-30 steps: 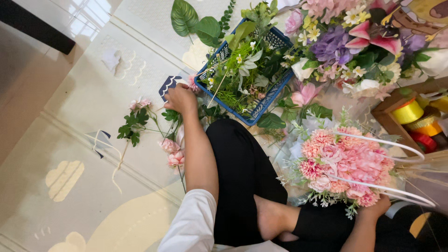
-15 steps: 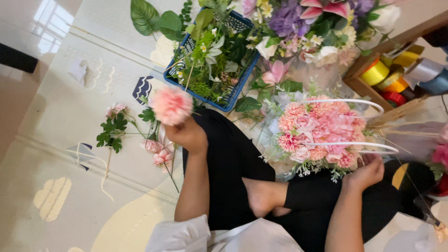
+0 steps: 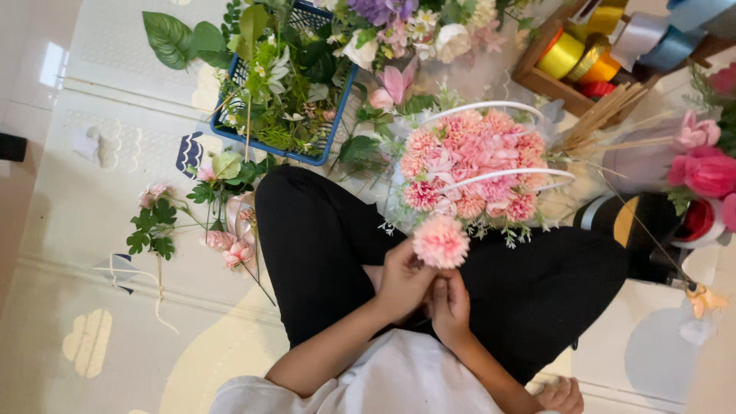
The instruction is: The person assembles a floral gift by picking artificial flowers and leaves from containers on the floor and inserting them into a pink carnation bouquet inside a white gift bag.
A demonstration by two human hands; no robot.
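Both hands (image 3: 425, 287) now meet, apparently pinching the pink carnation (image 3: 440, 241) beside yellow ribbon rolls (image 3: 563, 55).

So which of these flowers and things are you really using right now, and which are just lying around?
In use:
- pink carnation, held by left hand and right hand
- basket of pink flowers with white handles, just behind the carnation

Lying about:
- blue crate of greenery
- loose pink flowers and leaves on the floor
- ribbon rolls in a wooden box
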